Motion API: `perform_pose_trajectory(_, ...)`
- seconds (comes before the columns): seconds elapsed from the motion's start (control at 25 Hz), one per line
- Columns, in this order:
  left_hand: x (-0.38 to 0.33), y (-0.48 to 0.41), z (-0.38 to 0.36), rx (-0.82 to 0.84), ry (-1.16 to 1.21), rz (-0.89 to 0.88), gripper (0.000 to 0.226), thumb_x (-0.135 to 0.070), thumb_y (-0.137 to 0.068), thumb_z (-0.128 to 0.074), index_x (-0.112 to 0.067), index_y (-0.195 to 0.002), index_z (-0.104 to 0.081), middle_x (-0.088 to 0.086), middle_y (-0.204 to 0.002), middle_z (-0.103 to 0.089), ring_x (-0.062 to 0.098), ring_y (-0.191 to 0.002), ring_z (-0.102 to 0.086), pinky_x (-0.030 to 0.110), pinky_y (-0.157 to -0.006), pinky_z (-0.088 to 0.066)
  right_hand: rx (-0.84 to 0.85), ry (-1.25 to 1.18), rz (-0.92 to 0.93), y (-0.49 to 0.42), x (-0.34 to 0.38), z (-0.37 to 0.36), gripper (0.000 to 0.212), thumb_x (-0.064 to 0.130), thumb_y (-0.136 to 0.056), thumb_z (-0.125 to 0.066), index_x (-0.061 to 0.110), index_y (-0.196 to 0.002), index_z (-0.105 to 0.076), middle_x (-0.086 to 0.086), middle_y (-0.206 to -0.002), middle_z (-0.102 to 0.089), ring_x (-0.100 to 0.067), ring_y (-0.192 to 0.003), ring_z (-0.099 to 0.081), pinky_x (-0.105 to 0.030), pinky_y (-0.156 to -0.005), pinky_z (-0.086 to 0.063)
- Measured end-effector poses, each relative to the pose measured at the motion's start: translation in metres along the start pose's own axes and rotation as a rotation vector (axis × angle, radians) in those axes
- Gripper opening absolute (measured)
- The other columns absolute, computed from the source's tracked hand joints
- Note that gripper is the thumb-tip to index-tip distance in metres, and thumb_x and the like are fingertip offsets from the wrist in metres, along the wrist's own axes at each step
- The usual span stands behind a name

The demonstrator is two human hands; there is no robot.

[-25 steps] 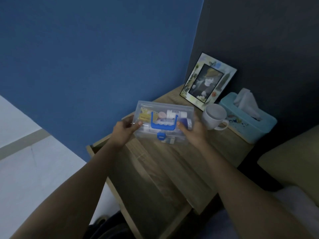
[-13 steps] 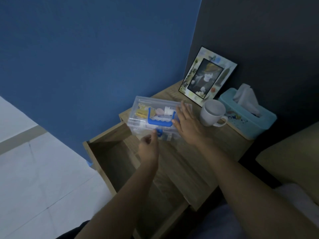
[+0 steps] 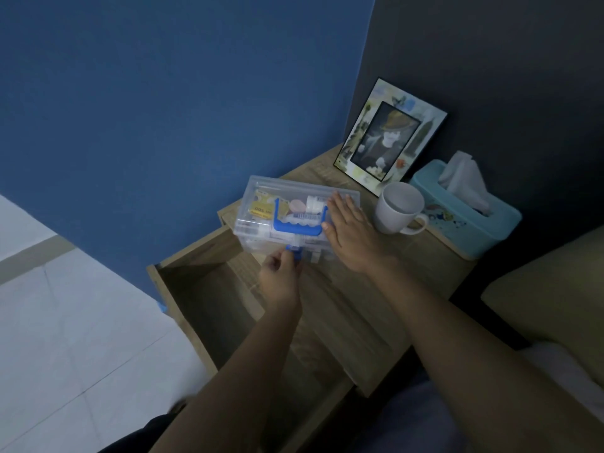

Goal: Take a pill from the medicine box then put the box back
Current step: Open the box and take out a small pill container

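Nightstand point(image 3: 425, 256) bears medicine box point(image 3: 261, 204), both hands touching

Only one bit of print comes close to legible: a yellow packet point(image 3: 261, 209) inside the clear medicine box point(image 3: 261, 191) carries dark lettering that looks like "DOS", though the rest of the line is too blurred to read. The small markings on the tissue box point(image 3: 457, 223) are coloured shapes, not readable words.
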State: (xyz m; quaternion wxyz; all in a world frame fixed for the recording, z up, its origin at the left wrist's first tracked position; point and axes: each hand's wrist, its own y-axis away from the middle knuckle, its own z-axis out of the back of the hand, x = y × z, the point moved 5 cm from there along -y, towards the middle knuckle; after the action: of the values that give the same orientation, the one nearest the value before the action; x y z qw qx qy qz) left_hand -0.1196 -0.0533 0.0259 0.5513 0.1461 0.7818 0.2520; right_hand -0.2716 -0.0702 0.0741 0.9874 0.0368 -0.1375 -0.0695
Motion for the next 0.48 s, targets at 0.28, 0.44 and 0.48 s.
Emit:
perform_pose_trajectory(0.28, 0.005, -0.003, 0.019, -0.091, -0.181, 0.071, 0.021, -0.02, -0.085, -0.065, -0.011, -0.104, -0.067, 0.009, -0.106, -0.069, 0.021, -0.099, -0.065, 0.041, -0.091, -0.054, -0.01, -0.03, 0.009, 0.0, 0.001, 0.001, 0.059, 0.041, -0.1, -0.019, 0.012, -0.148, -0.002, -0.005, -0.159, 0.004, -0.018, -0.145, 0.009, -0.029, -0.113, 0.008)
perform_pose_trajectory(0.44, -0.025, -0.005, 0.041, -0.334, -0.136, -0.007, 0.032, -0.023, -0.093, -0.047, -0.02, -0.124, -0.056, 0.006, -0.125, -0.061, 0.021, -0.11, -0.059, 0.034, -0.091, -0.046, 0.041, -0.036, 0.042, 0.003, 0.0, 0.003, 0.095, 0.065, -0.084, -0.043, 0.011, -0.148, 0.003, -0.004, -0.158, 0.01, -0.019, -0.145, 0.012, -0.031, -0.113, 0.008)
perform_pose_trajectory(0.48, -0.038, -0.007, 0.047, -0.353, -0.158, -0.075, 0.039, -0.027, -0.096, -0.041, -0.022, -0.133, -0.049, 0.005, -0.134, -0.056, 0.023, -0.119, -0.054, 0.035, -0.094, -0.042, 0.058, -0.017, 0.061, 0.003, 0.0, 0.004, 0.104, 0.067, -0.08, -0.05, 0.011, -0.148, 0.004, -0.005, -0.158, 0.011, -0.02, -0.145, 0.012, -0.031, -0.113, 0.008)
